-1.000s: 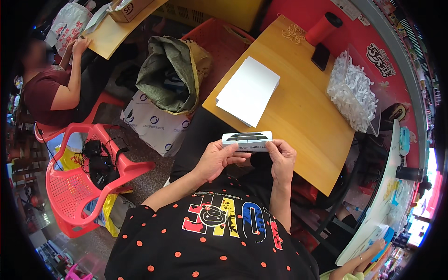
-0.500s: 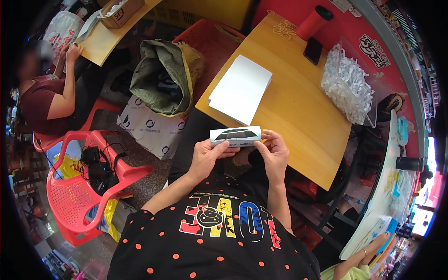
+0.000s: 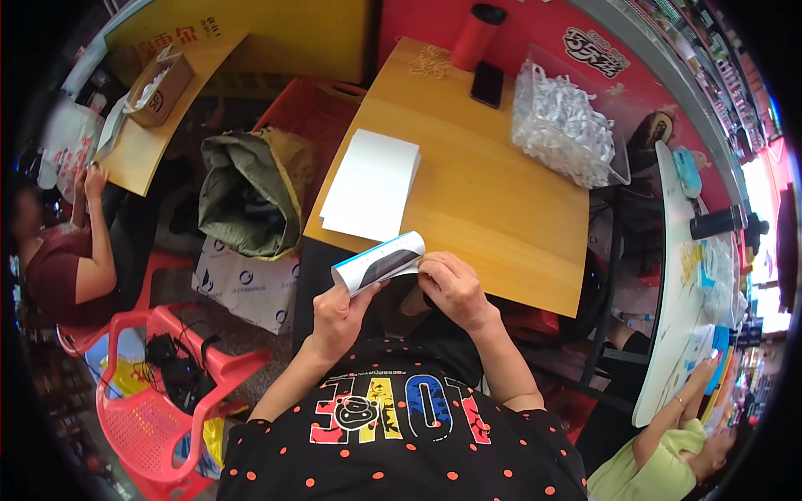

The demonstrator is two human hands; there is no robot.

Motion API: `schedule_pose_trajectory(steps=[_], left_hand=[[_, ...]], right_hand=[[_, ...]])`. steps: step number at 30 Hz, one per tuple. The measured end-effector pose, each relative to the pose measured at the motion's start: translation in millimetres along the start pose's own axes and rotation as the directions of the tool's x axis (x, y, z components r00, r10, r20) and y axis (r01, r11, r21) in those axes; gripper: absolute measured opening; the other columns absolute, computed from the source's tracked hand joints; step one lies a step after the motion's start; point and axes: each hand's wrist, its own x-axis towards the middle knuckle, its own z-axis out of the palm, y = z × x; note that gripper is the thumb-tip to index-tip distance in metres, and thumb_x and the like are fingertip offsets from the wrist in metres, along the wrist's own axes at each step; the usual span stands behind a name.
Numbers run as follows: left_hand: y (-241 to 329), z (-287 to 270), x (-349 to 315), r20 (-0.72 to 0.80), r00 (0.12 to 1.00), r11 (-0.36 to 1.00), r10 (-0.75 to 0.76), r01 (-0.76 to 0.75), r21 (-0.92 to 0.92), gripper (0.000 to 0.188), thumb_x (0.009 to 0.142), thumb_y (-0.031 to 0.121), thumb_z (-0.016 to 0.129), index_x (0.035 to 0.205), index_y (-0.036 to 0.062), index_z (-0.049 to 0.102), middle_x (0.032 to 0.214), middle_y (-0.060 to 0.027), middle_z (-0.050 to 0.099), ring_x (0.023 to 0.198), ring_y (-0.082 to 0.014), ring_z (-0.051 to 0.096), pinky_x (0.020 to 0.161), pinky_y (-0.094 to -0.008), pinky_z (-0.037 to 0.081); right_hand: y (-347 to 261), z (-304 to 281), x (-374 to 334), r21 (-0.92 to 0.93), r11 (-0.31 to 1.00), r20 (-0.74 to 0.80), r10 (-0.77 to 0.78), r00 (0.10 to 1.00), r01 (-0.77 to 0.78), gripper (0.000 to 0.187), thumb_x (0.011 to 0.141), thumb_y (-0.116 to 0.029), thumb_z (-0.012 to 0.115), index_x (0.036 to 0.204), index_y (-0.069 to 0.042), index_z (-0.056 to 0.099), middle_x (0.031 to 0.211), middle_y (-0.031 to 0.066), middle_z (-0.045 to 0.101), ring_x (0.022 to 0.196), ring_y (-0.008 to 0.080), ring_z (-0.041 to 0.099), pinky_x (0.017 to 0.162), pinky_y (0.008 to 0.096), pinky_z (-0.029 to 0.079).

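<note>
In front of my body I hold a curled printed paper sheet [image 3: 380, 260], white with a blue edge and a dark picture. My left hand [image 3: 338, 316] grips its lower left part, thumb pressed on the paper. The fingers of my right hand [image 3: 455, 288] are pinched at its right end. Just beyond it, a stack of white paper [image 3: 372, 185] lies at the left side of the wooden table [image 3: 493, 200].
On the table stand a red cylinder with a black lid [image 3: 478, 37] and a clear bin of white strips [image 3: 568, 125]; a black phone [image 3: 487, 85] and rubber bands [image 3: 430, 63] lie nearby. To the left are an open sack [image 3: 251, 196] and a red chair [image 3: 159, 392]. Other people sit on both sides.
The sheet, earlier folded flat and nearly level, is now curled and tilted, its right end higher. My right hand has turned over at that end. The whole view has shifted.
</note>
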Motion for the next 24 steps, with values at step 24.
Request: schedule_pose_trajectory(steps=[24], left_hand=[[16.0, 13.5, 6.1, 0.06, 0.998, 0.999, 0.002, -0.006, 0.053, 0.021, 0.091, 0.0, 0.056, 0.11, -0.0101, 0.059, 0.101, -0.0164, 0.068, 0.092, -0.0224, 0.068, 0.079, -0.0311, 0.056]], right_hand=[[12.3, -6.2, -2.5, -0.024, 1.0, -0.017, -0.019, 1.0, 0.018, 0.023, 0.07, 0.004, 0.067, 0.088, 0.0, 0.054, 0.09, 0.0136, 0.056, 0.081, 0.0301, 0.059, 0.069, 0.0366, 0.049]])
